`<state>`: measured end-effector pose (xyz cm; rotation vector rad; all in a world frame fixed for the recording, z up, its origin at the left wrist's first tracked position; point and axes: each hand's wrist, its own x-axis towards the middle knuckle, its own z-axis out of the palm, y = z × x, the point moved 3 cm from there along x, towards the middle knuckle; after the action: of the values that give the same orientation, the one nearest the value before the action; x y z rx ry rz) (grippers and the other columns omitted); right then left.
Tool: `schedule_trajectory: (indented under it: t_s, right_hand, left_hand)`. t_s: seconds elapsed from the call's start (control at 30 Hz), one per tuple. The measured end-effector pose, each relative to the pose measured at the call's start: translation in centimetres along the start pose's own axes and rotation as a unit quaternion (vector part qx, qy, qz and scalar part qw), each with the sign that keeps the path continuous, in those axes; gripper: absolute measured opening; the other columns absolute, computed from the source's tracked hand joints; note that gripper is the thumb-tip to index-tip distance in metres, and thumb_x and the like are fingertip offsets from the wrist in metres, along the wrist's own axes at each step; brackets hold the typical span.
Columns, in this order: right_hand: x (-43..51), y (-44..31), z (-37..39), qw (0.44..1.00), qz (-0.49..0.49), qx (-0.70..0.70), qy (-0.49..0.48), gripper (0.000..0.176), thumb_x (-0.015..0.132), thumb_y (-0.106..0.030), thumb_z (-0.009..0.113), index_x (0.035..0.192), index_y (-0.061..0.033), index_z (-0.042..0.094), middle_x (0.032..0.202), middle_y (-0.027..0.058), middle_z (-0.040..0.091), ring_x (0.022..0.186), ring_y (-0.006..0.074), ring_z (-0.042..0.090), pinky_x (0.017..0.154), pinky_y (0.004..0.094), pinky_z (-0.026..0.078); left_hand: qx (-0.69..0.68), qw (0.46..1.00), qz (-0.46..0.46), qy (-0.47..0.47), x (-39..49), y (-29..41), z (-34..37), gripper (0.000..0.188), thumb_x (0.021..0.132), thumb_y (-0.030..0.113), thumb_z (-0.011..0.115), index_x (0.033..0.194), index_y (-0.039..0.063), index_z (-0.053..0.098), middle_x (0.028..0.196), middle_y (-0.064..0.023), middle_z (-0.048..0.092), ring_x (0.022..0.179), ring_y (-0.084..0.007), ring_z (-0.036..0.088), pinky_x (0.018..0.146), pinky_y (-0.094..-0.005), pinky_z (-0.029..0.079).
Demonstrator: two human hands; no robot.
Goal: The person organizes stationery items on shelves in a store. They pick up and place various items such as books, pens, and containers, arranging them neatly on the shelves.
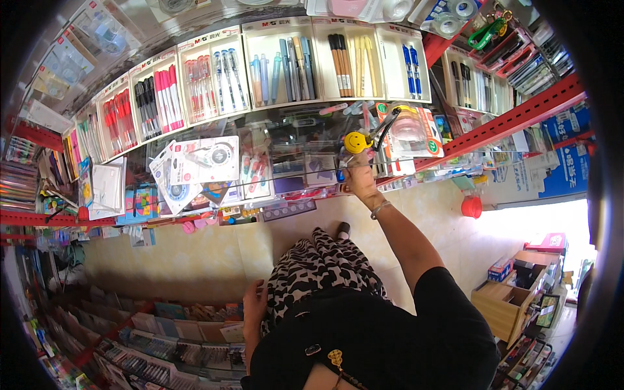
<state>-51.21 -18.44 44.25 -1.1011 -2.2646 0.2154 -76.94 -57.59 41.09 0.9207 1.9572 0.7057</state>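
My right hand (360, 175) reaches to the front edge of the display shelf and grips a small bundle that includes a round yellow smiley-face piece (358, 142) with a black strap (387, 129) rising from it. The lower part of what it holds is hidden by the fingers. Just right of it lie carded rolls of tape (409, 129). A few loose pens (334, 108) are behind it on the shelf. My left hand (255, 300) hangs low beside the patterned skirt, fingers loosely bent, with nothing seen in it.
White pen trays (282, 101) line the shelf's back. Blister-packed correction tapes (207, 157) lie left of centre. A red perforated metal rail (512, 119) borders the right side. Behind me stand racks of notebooks and pens (195, 329); a wooden drawer cabinet (502, 307) is at right.
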Motion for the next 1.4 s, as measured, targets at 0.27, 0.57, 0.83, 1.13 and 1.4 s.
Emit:
schedule_trajectory:
  t_s: [0.27, 0.57, 0.83, 1.13, 1.4]
  right_hand:
    - [-0.9, 0.3, 0.5, 0.998, 0.051, -0.026, -0.016, 0.053, 0.078, -0.006, 0.064, 0.126, 0.0062, 0.045, 0.126, 0.0313, 0.044, 0.115, 0.0476, 0.044, 0.099, 0.0466, 0.040]
    - [-0.9, 0.9, 1.9, 0.991, 0.124, -0.027, -0.033, 0.063, 0.080, -0.015, 0.068, 0.127, 0.0133, 0.037, 0.126, 0.0338, 0.044, 0.117, 0.0479, 0.044, 0.100, 0.0466, 0.039]
    - [-1.0, -4.6, 1.3, 0.994, 0.086, -0.051, 0.049, 0.052, 0.079, -0.012, 0.067, 0.122, 0.0071, 0.046, 0.124, 0.0257, 0.050, 0.117, 0.0442, 0.045, 0.104, 0.0467, 0.036]
    - [5.1, -15.4, 13.2, 0.987, 0.007, 0.021, -0.161, 0.053, 0.083, -0.027, 0.059, 0.126, 0.0021, 0.047, 0.124, 0.0248, 0.050, 0.116, 0.0390, 0.049, 0.100, 0.0453, 0.041]
    - [8.3, -17.9, 15.1, 0.986, -0.025, -0.133, -0.098, 0.056, 0.084, -0.025, 0.054, 0.128, 0.0086, 0.043, 0.122, 0.0285, 0.050, 0.111, 0.0396, 0.052, 0.084, 0.0483, 0.049]
  left_hand:
    - [0.012, 1.000, -0.025, -0.005, -0.4, 0.0, 0.2, 0.032, 0.092, 0.013, 0.059, 0.121, 0.002, 0.057, 0.114, -0.0177, 0.062, 0.097, -0.0297, 0.064, 0.077, -0.0404, 0.053]
    - [0.001, 0.999, -0.038, 0.001, -0.6, 0.3, 0.1, 0.031, 0.092, 0.014, 0.059, 0.121, 0.001, 0.057, 0.113, -0.0183, 0.063, 0.096, -0.0296, 0.064, 0.078, -0.0407, 0.053]
    - [-0.009, 1.000, -0.008, 0.021, -0.8, -1.0, 0.3, 0.029, 0.089, 0.012, 0.061, 0.115, 0.001, 0.059, 0.108, -0.0182, 0.064, 0.091, -0.0287, 0.066, 0.074, -0.0386, 0.053]
    - [-0.025, 0.995, -0.069, 0.069, -3.2, -2.2, -0.6, 0.030, 0.087, 0.013, 0.063, 0.115, 0.002, 0.059, 0.103, -0.0179, 0.066, 0.088, -0.0274, 0.066, 0.075, -0.0377, 0.053]
    - [-0.055, 0.983, -0.157, 0.073, -6.2, -4.9, -0.6, 0.030, 0.088, 0.012, 0.061, 0.116, 0.001, 0.059, 0.099, -0.0169, 0.066, 0.087, -0.0260, 0.066, 0.074, -0.0359, 0.052]
